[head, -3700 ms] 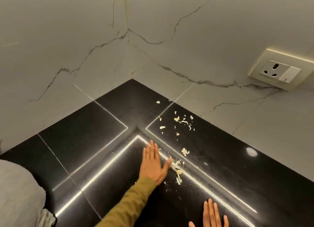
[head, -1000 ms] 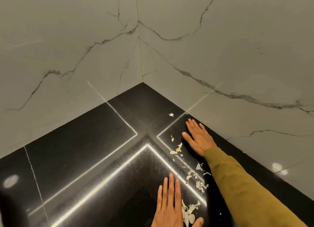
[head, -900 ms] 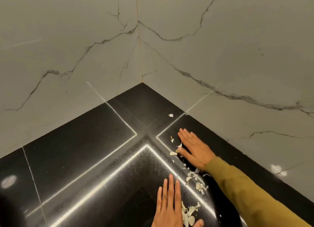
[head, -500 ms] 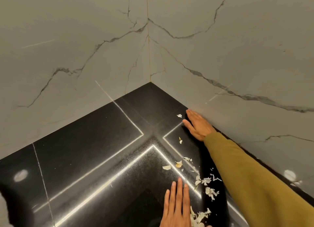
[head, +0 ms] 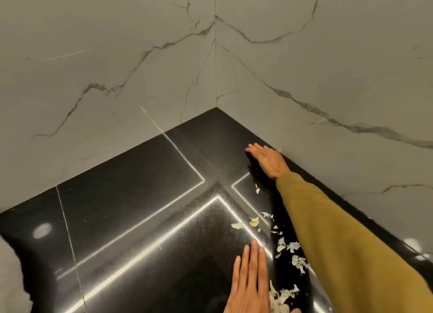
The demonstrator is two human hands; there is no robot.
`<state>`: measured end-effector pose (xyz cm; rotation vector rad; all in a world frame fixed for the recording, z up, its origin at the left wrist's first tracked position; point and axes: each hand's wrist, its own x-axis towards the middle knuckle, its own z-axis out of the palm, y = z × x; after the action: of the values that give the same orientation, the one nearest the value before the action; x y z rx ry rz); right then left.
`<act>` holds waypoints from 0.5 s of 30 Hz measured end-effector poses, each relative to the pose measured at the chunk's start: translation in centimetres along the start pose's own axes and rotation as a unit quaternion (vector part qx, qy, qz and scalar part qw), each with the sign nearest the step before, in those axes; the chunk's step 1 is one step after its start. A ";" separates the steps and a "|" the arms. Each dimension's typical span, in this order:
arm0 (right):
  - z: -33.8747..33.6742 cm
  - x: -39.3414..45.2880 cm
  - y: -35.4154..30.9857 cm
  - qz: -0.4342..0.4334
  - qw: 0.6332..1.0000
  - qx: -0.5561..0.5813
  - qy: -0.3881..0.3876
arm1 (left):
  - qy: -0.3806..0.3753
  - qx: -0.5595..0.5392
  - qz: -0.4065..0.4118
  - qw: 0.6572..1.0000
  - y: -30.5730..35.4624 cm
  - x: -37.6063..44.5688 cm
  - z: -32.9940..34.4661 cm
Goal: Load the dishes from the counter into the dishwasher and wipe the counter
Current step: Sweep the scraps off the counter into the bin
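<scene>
I am pressing my right hand (head: 269, 161) flat, fingers extended, on the glossy black stone counter (head: 131, 195) beside the wall. My left hand (head: 250, 287) is lying flat, empty; pale peel scraps (head: 284, 244) are lying between both hands.

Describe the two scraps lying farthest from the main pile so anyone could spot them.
Start at the black counter where the marble walls meet. Just left of the right hand's olive cuff lie two pale scraps, alone, well above the main pile.
</scene>
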<state>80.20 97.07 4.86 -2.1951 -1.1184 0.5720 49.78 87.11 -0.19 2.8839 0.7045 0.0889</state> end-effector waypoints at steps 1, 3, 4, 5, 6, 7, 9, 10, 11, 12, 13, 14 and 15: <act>1.0 -0.2 0.6 -0.023 0.998 -0.052 -0.028 | 0.000 -0.009 -0.003 1.000 0.0 0.0 -0.2; 1.7 -3.2 1.0 -0.067 0.991 -0.090 -0.072 | 0.020 -0.015 0.006 1.000 0.2 -0.3 -0.2; 1.9 -5.5 1.2 -0.091 0.988 -0.091 -0.087 | 0.030 -0.015 0.010 0.999 0.2 -0.5 -0.3; 1.9 -8.5 1.0 -0.111 0.984 -0.090 -0.103 | 0.030 -0.024 0.011 0.999 0.4 -0.6 -0.6; 1.9 -11.4 1.1 -0.123 0.981 -0.092 -0.122 | 0.031 -0.035 0.012 0.999 0.4 -0.6 -0.8; 1.9 -14.5 1.1 -0.138 0.975 -0.093 -0.145 | 0.038 -0.045 0.014 0.998 0.5 -0.8 -0.9; 1.9 -19.6 0.9 -0.153 0.965 -0.057 -0.204 | 0.041 -0.067 0.018 0.997 0.5 -0.9 -1.0; 1.5 -21.4 0.8 -0.141 0.963 -0.023 -0.227 | 0.041 -0.077 0.019 0.996 0.7 -1.0 -1.0; 1.0 -22.4 0.5 -0.121 0.964 0.020 -0.234 | 0.039 -0.080 0.021 0.996 0.7 -1.0 -1.1; 0.5 -22.4 0.1 -0.094 0.970 0.062 -0.215 | 0.040 -0.078 0.024 0.996 0.6 -1.0 -1.2; 0.0 -21.5 -0.3 -0.067 0.978 0.097 -0.175 | 0.040 -0.071 0.027 0.996 0.6 -1.0 -1.3; -0.2 -19.7 -0.6 -0.043 0.985 0.109 -0.126 | 0.036 -0.066 0.031 0.997 0.6 -1.1 -1.3; -0.1 -17.7 -0.9 -0.036 0.991 0.098 -0.085 | 0.036 -0.062 0.037 0.997 0.5 -1.3 -1.3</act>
<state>70.02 82.79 7.36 -1.9590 -1.1694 0.8130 48.76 86.26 1.19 2.7993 0.5831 0.2372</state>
